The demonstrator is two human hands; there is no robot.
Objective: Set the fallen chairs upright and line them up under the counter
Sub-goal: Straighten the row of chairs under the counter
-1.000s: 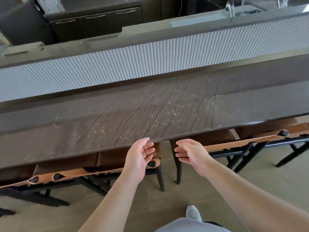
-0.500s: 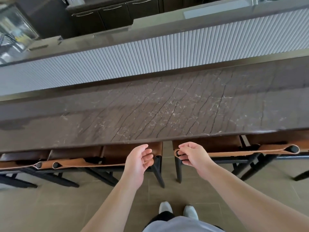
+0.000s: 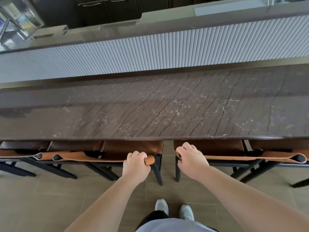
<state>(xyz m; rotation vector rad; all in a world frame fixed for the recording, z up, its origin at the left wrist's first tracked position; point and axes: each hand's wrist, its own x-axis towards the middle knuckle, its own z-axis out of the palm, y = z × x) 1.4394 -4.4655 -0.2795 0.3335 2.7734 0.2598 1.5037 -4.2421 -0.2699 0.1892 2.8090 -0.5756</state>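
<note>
A long dark brown stone counter point(image 3: 150, 111), veined with thin black cracks and pale threads, runs from nine o'clock to three o'clock across the middle of the view. Behind it, toward twelve o'clock, stands a band of pale grey ribbed panelling point(image 3: 150, 54), its narrow vertical flutes even and matte, and beyond that a smooth grey worktop point(image 3: 117, 30) and dark cabinet doors point(image 3: 107, 9) with slim metal handles.

Under the counter's near edge the tan leather sling chairs with black wooden frames stand upright in a row. The chair at centre-left point(image 3: 133, 148) has its brown seat tucked beneath the counter; its back rail is wrapped in a rolled leather sleeve. The left hand point(image 3: 136, 166) curls round the right end of that rail, fingers over the top, thumb beneath, gripping it. Just past one o'clock of it, across a narrow gap, the next chair point(image 3: 217, 148) stands likewise under the counter; the right hand point(image 3: 191, 159) grips the left end of its leather-wrapped rail with bent fingers. Further chairs show at nine o'clock point(image 3: 55, 156) and at three o'clock point(image 3: 284, 158), their rail sleeves ending in open round loops.

The floor point(image 3: 41, 198) is of large beige tiles. At six o'clock, two white shoes point(image 3: 173, 210) point toward the counter.
</note>
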